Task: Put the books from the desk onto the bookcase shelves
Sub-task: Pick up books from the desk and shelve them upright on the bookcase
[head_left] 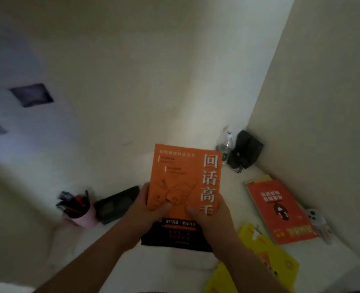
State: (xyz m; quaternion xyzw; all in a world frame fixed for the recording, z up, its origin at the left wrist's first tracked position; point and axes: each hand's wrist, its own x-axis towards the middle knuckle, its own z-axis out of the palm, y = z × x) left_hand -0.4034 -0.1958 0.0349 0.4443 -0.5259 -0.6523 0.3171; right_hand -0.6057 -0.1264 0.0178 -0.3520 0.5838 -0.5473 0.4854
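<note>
You held the orange book (181,182) with both hands, lifted above the white desk (120,240), its cover facing you. Your left hand (147,210) gripped the lower left edge, with the thumb pressed on the cover and the other fingers hidden behind the book. Your right hand (208,216) gripped the lower right part in the same way, thumb on the cover near the large white characters. The black lower band of the cover showed between and below your 2 hands.

To the right of your right hand, a red book (280,210) lay flat on the desk near the wall. Nearer to you, below that hand, some yellow books (268,256) lay on the desk; how many they were I cannot tell. Beyond the hands, in the corner, a plastic bottle (224,144) stood just beside a black pouch (245,152). To the left of your left hand, a dark flat case (115,204) lay touching or almost touching a pink cup (79,212) filled with pens. A small white object (314,216) lay past the red book; it was too blurred to name.
</note>
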